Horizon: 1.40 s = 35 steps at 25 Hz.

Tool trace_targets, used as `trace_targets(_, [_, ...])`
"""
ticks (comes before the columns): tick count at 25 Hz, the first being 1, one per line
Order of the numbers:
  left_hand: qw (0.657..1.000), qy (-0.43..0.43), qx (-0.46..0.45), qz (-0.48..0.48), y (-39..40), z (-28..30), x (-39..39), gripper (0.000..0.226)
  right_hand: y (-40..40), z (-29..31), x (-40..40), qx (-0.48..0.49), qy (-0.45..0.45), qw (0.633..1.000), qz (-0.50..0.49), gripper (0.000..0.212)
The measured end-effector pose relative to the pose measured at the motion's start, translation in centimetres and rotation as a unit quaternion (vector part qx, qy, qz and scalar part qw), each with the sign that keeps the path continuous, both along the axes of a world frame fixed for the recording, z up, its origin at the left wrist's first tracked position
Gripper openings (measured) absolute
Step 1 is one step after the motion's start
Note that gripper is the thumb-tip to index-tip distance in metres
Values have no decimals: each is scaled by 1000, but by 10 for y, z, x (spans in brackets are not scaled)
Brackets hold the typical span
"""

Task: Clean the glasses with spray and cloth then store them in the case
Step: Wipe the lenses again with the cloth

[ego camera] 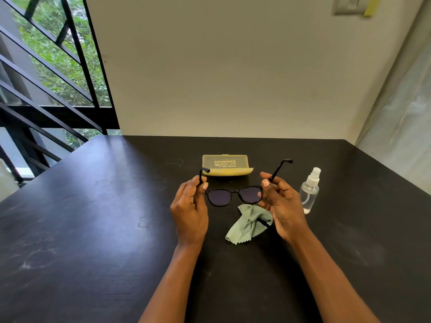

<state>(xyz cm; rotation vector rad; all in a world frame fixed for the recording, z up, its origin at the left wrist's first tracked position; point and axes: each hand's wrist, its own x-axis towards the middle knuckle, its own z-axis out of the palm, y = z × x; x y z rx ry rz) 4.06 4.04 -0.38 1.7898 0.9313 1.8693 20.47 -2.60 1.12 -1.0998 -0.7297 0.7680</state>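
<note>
Black-framed glasses with dark lenses (235,196) are held up above the table, arms unfolded and pointing away from me. My left hand (190,210) pinches the left arm, and my right hand (281,206) pinches the right arm. A crumpled pale green cloth (247,226) lies on the table just below the glasses. A yellow glasses case (227,165) sits behind them, lid closed as far as I can tell. A small clear spray bottle with a white nozzle (309,191) stands upright to the right of my right hand.
The black table (93,217) reaches back to a beige wall. A window with black bars (46,78) is at the left, past the table's left edge. A pale curtain or sheet (401,127) hangs at the right.
</note>
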Motion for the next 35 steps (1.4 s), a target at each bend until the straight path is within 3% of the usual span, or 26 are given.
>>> trace_targets(7, [998, 48, 49, 12, -1, 0, -1, 28, 5, -7, 8, 15, -93, 994, -58, 23])
trace_targets(13, [993, 99, 64, 24, 0, -2, 0, 29, 7, -9, 12, 0, -115, 990, -79, 21])
trace_targets(24, [952, 302, 50, 12, 4, -13, 0, 41, 3, -6, 9, -17, -144, 987, -62, 22])
trace_targets(28, [945, 324, 52, 13, 4, -14, 0, 39, 2, -6, 8, -14, -146, 988, -48, 20])
trace_targets(31, [970, 242, -3, -2, 4, -9, 1, 33, 1, -6, 10, -11, -146, 988, -57, 18])
trace_targets(33, [980, 100, -169, -43, 5, -3, 0, 31, 2, -6, 11, -3, -139, 988, -71, 17])
trace_targets(34, [953, -11, -283, -106, 5, 2, -1, 31, 2, -5, 11, 1, -140, 987, -77, 17])
trace_targets(35, [897, -133, -380, -183, 5, 6, -3, 29, 1, -4, 11, 3, -146, 986, -83, 19])
